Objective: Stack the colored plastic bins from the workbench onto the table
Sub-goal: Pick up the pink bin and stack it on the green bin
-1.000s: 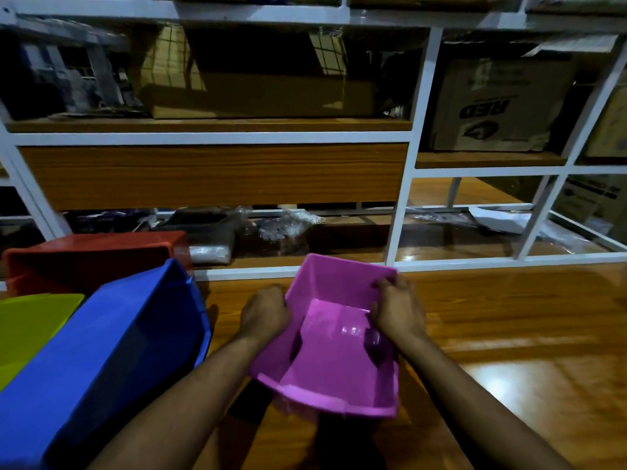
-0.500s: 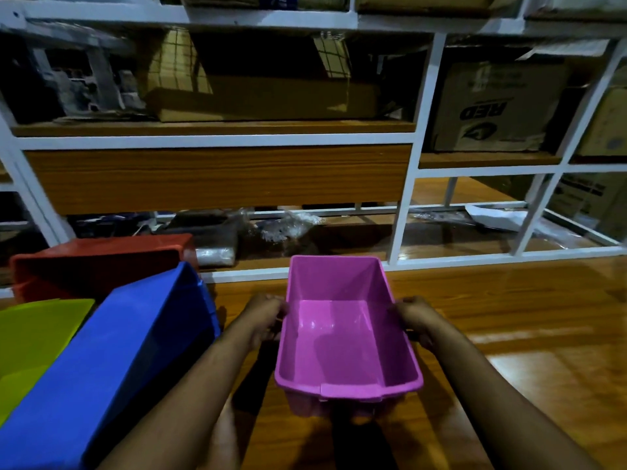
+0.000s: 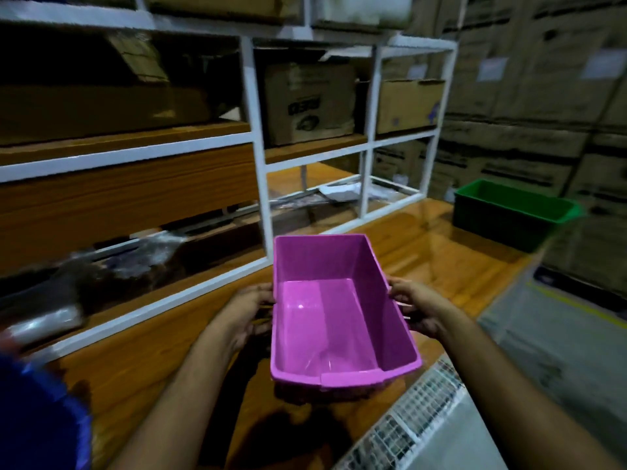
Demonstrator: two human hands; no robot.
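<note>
A pink plastic bin point(image 3: 339, 317) is held upright, open side up, in the near middle of the view, above the near edge of the wooden tabletop point(image 3: 142, 361). Its long left wall is gripped by the left hand point(image 3: 249, 312), whose fingers are curled against the outside of the wall just below the rim. Its long right wall is gripped by the right hand point(image 3: 415, 308), with the thumb laid over the rim and the other fingers curled underneath along the outer side. Nothing is seen inside the bin; its glossy floor catches the light.

Far to the right, a green bin point(image 3: 512, 212) is set upright at the far right end of the tabletop, well apart from the pink one. At the near left edge, a blurred corner of a blue bin point(image 3: 37, 418) is visible.

Behind the tabletop, a white-framed shelf unit point(image 3: 259, 157) with wooden boards is seen, and cardboard boxes point(image 3: 308, 103) are stored in its upper compartments. Clear plastic-wrapped items point(image 3: 101, 276) are lying on its lowest level to the left, blurred. On the right, a wall of stacked cartons point(image 3: 543, 106) fills the background. Below the bin on the near right, a white grille-like panel point(image 3: 417, 412) and a grey floor point(image 3: 559, 351) are visible.
</note>
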